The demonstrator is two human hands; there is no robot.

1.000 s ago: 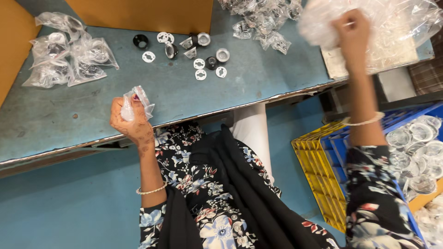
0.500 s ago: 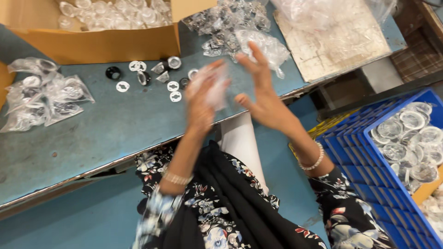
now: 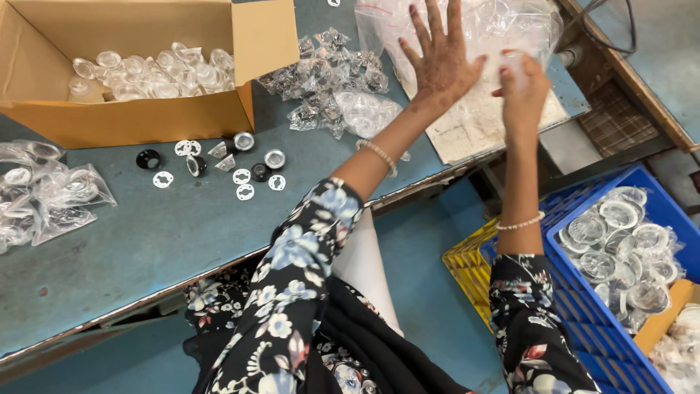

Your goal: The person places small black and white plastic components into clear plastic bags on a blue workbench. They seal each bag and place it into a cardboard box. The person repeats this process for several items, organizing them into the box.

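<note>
I see my left hand (image 3: 437, 62) spread flat against the large clear plastic bag (image 3: 503, 33); my right hand (image 3: 521, 84), just right, pinches its near edge.

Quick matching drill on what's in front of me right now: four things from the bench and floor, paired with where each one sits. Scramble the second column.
Things:
1. clear round lids
2. blue crate
3. small rings and caps
4. left hand

Places:
A. loose on the table, in front of the box
B. on the floor, at the person's right
C. inside the cardboard box
D. spread flat against the big plastic bag

Pairs: 1-C, 2-B, 3-A, 4-D
</note>
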